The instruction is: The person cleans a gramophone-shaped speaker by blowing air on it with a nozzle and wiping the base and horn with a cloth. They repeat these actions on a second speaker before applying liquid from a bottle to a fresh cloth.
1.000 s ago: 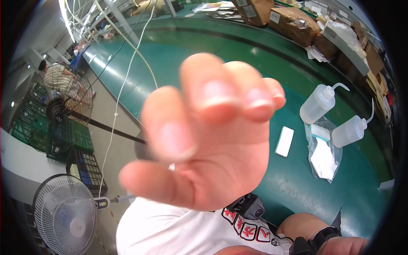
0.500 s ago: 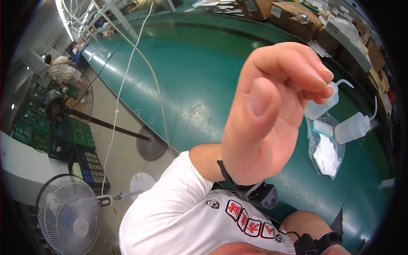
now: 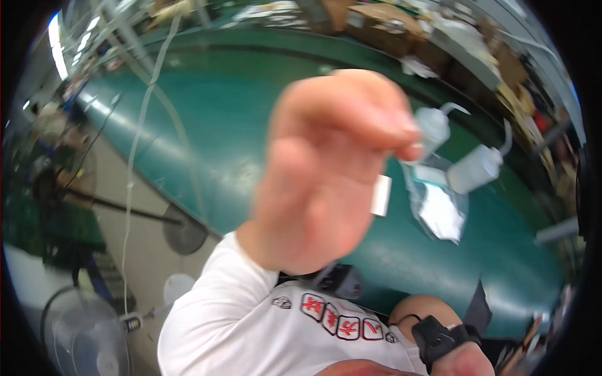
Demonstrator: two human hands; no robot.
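My left hand [image 3: 326, 169] is raised before me, large and blurred by motion. Its fingers bend over and the thumb stands apart from them, with the palm showing and nothing visible in it. Below that wrist is a small black camera [image 3: 338, 280]. At the lower right edge, my right hand [image 3: 467, 362] is cut off, its fingers out of sight; a black device [image 3: 439, 338] is strapped to its wrist. Beyond the left fingertips stands a translucent squeeze bottle [image 3: 433, 128]. A white flat piece [image 3: 381, 195] peeks out beside the left palm, on the green table [image 3: 226, 182].
A second squeeze bottle [image 3: 476, 169] stands at the right, near a clear bag [image 3: 441, 213] with white contents. Cardboard boxes [image 3: 385, 22] line the far side. A white cable [image 3: 135, 150] hangs at the left. A fan [image 3: 81, 338] stands on the floor below it.
The view has shifted, so the surroundings appear displaced. My left hand appears further left and blurred, its fingers still bent. More of my right hand and wrist device shows, and the white flat piece has come into sight.
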